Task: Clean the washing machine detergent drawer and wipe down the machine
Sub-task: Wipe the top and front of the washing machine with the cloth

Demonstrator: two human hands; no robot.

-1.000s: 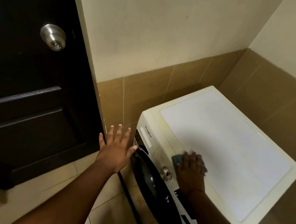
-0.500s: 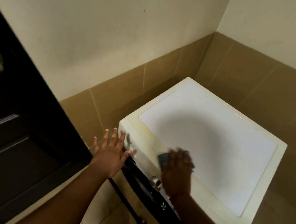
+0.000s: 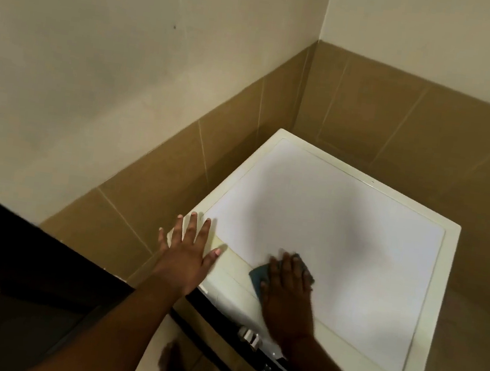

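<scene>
A white front-loading washing machine point(image 3: 356, 231) stands in the room's corner, seen from above. My right hand point(image 3: 286, 296) lies flat on a dark teal cloth point(image 3: 258, 277) and presses it onto the front part of the machine's top. My left hand point(image 3: 186, 255) is spread with straight fingers over the machine's front left corner; whether it touches the surface is unclear. The silver control knob point(image 3: 249, 335) and the dark front panel show just below my right wrist. No detergent drawer can be made out.
Tan tiled walls point(image 3: 402, 118) close in behind and to the right of the machine. A dark door point(image 3: 7, 278) fills the lower left. My bare feet point(image 3: 170, 365) stand on the pale tiled floor in front of the machine.
The view has swung right and down, so the door knob is out of frame. My left hand moved from beside the machine's front to over its top corner. The right hand keeps pressing the cloth.
</scene>
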